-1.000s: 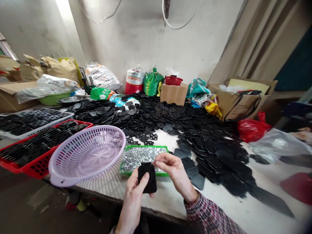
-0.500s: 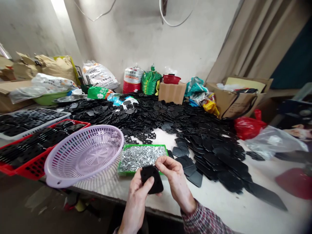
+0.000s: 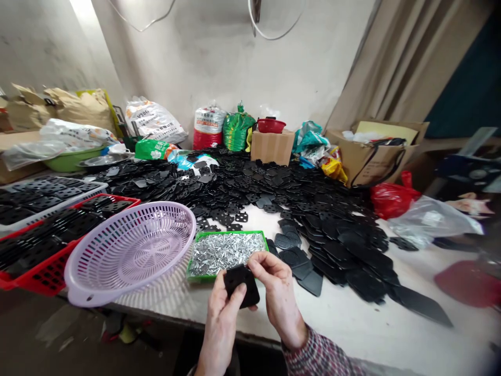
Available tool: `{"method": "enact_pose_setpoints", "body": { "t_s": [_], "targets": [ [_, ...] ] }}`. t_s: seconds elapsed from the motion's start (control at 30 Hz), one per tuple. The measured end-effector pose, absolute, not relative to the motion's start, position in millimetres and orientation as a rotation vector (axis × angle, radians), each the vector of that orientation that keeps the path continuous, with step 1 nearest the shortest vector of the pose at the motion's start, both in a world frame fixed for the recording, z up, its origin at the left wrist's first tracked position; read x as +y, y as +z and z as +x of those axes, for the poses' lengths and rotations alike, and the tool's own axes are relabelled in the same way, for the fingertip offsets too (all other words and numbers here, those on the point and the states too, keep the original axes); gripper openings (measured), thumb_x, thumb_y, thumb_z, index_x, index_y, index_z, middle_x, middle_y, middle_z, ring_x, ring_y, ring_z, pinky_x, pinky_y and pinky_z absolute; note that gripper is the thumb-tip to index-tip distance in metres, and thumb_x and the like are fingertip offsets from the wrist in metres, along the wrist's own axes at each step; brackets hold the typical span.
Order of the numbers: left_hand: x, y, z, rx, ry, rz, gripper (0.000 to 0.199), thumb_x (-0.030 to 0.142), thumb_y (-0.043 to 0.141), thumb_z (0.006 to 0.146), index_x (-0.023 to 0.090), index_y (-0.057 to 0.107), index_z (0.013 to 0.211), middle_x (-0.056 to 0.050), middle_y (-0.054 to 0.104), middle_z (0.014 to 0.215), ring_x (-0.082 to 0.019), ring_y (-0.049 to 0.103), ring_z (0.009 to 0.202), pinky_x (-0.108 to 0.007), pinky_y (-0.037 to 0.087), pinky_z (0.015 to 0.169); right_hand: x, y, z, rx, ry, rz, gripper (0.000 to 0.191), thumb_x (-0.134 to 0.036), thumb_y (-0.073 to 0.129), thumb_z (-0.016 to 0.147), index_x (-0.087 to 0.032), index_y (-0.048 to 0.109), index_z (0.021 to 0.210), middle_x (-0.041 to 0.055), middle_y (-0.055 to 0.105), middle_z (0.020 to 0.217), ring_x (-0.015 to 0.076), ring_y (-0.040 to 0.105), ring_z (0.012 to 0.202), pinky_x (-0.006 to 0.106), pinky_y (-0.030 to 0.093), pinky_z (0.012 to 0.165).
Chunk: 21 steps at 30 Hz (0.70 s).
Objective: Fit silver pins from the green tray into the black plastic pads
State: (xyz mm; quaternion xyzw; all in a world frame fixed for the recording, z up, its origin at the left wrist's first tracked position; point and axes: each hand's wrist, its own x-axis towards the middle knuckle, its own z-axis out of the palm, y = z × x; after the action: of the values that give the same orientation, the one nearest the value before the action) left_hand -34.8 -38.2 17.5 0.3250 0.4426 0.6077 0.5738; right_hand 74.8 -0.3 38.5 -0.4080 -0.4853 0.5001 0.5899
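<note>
My left hand (image 3: pixel 223 318) is closed around a flat black plate (image 3: pixel 250 295) with rounded corners, the thumb pressed on its face. At the plate's upper right corner, the thumb and forefinger of my right hand (image 3: pixel 276 282) are pinched together; whatever small thing they hold is hidden by the fingertips. Just behind the hands is a green tray (image 3: pixel 230 233) filled with small silver rivets (image 3: pixel 225 253). Loose black plates (image 3: pixel 301 266) lie to the right of my right hand.
A lilac plastic basket (image 3: pixel 88 298) stands left of the tray, beside a red crate (image 3: pixel 66 271) of black pieces. Piled black plates (image 3: pixel 250 183) spread across the back of the table. Bags and a cardboard box (image 3: pixel 272 148) line the wall.
The whole view has shifted slightly, so things appear a little further left. Both hands keep nearly the same pose at the black plate.
</note>
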Motion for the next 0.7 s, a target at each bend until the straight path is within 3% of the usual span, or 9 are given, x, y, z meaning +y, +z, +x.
{"method": "enact_pose_setpoints", "body": {
  "t_s": [0.23,0.5,0.63,0.7],
  "targets": [
    [-40.7,24.6,-32.4,0.832,1.401,0.657,0.028,0.029,0.066,0.083,0.019,0.062,0.108,-0.009,0.069,0.105,-0.026,0.064,0.097,-0.029,0.054,0.068,-0.1,39.6,74.8,-1.158,1.17,-0.95,0.02,-0.032,0.068,0.081,-0.019,0.059,0.069,-0.0033,0.05,0.064,0.0128,0.043,0.062,0.024,0.036,0.057],
    [-43.7,24.9,-31.7,1.039,1.448,0.731,0.033,0.035,0.071,0.077,0.021,0.065,0.107,-0.006,0.07,0.1,-0.023,0.064,0.085,-0.026,0.052,0.06,-5.0,47.6,73.2,-1.178,1.076,-1.027,0.021,-0.036,0.067,0.08,-0.02,0.06,0.069,-0.002,0.054,0.061,0.0144,0.049,0.058,0.024,0.04,0.053],
    [-44.1,27.8,-35.8,1.176,1.431,0.844,0.037,0.035,0.073,0.076,0.021,0.064,0.109,-0.006,0.07,0.101,-0.025,0.064,0.095,-0.028,0.055,0.071,-9.4,46.8,71.0,-1.283,0.878,-1.089,0.018,-0.032,0.065,0.083,-0.02,0.064,0.07,0.0003,0.061,0.065,0.016,0.055,0.06,0.026,0.044,0.054],
    [-42.6,26.3,-38.1,1.154,1.427,0.846,0.037,0.036,0.073,0.076,0.022,0.065,0.109,-0.006,0.07,0.108,-0.026,0.063,0.103,-0.03,0.056,0.079,-10.7,42.9,70.4,-1.367,0.736,-1.059,0.014,-0.027,0.062,0.087,-0.021,0.068,0.075,0.0022,0.067,0.074,0.0182,0.061,0.069,0.027,0.049,0.063]
  ]
}}
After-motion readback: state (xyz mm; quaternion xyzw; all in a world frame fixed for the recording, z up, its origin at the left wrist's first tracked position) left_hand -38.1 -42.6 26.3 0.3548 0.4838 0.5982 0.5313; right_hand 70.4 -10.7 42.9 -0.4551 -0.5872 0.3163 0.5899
